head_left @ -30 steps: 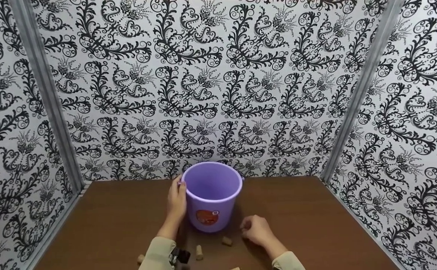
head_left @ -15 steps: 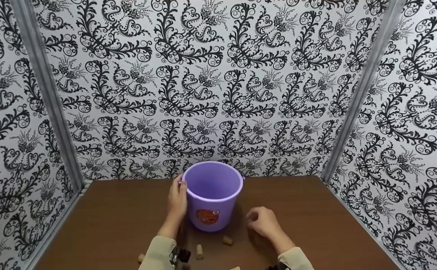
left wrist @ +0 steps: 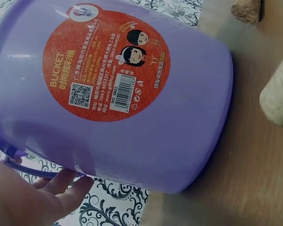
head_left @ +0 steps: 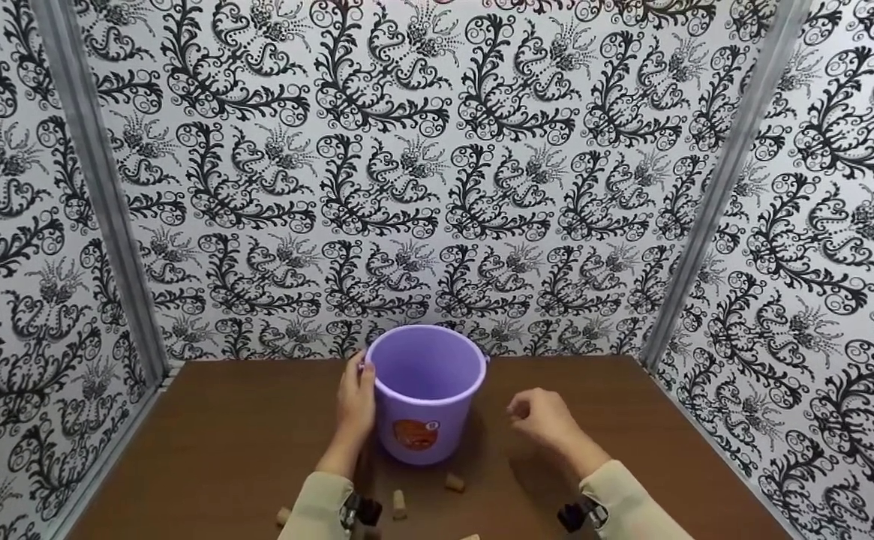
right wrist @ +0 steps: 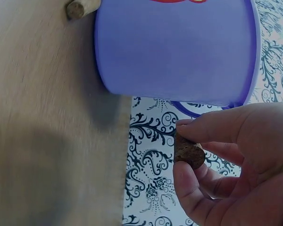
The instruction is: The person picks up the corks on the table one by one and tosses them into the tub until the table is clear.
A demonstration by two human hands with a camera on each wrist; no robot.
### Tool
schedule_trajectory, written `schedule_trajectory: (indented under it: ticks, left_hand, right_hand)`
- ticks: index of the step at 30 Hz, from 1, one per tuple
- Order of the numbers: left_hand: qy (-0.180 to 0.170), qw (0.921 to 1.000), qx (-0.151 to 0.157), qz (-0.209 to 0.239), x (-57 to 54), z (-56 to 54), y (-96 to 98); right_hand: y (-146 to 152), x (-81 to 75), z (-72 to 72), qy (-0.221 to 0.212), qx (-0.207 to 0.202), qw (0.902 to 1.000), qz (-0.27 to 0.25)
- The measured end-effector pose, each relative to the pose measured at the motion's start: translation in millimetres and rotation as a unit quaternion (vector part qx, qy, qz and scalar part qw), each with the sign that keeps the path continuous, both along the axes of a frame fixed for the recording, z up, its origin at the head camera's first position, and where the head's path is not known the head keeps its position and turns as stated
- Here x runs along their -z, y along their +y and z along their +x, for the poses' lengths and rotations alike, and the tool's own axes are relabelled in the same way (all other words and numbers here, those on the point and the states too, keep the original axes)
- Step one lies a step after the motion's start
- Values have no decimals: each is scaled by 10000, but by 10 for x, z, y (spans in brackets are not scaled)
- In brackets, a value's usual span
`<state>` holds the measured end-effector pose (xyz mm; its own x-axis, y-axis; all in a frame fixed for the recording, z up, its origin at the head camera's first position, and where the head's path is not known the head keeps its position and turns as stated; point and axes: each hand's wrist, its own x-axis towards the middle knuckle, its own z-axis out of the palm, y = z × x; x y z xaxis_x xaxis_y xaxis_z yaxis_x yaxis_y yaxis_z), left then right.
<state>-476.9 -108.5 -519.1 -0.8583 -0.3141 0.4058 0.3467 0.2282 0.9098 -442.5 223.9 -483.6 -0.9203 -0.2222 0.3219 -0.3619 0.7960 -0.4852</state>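
A purple plastic bucket [head_left: 448,427] stands upright on the brown table, its round red label [left wrist: 106,63] facing me. My left hand [head_left: 355,397] holds the bucket's left side by the rim, near where the handle [left wrist: 26,169] joins. Right of the bucket, my right hand [head_left: 548,421] is raised over the table. Between thumb and fingertips it pinches a cork stopper [right wrist: 189,151], plain in the right wrist view and hidden by the hand in the head view. Two more corks lie in front of the bucket: one cork [head_left: 455,482] close to its base, another cork [head_left: 399,505] nearer me.
Beside my left sleeve [head_left: 316,506] lies a further cork [head_left: 283,517]. A pale piece [head_left: 470,537] just shows at the bottom edge. Patterned black-and-white walls [head_left: 399,187] with grey corner posts [head_left: 99,180] enclose the table [head_left: 256,420] at the back and sides.
My right hand has risen from low beside the bucket's base, moving up and to the right with the cork. The left hand and the bucket stay in place.
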Motion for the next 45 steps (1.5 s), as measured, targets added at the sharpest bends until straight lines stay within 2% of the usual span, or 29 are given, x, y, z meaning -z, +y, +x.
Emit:
schedule_trajectory:
  ticks: [6, 9, 15, 18, 22, 28, 37, 45]
  left_hand:
    - [31, 10000, -12, 40, 16, 8, -31]
    - [172, 9998, -84, 62, 18, 14, -22]
    - [185, 9998, -77, 70, 34, -18, 43]
    - [274, 9995, -102, 149, 5, -8, 46]
    - [393, 9990, -57, 218, -23, 11, 22]
    - [236, 9994, 12, 262, -2, 30, 18]
    - [220, 9996, 59, 175, -47, 0, 59]
    - [157, 9997, 53, 184, -22, 17, 11]
  right_hand:
    - [-9, -95, -53, 90, -56, 9999, 61]
    - [8, -164, -91, 98, -79, 9999, 118]
    - [132, -349, -211, 230, 500, 9979, 347]
    - [160, -444, -277, 245, 631, 9971, 350]
    - [149, -535, -344, 412, 583, 9971, 274]
    - [128, -619, -381, 587, 583, 9964, 206]
    - [75, -813, -449, 874, 598, 9944, -43]
    - [-122, -865, -486, 1042, 569, 9929, 43]
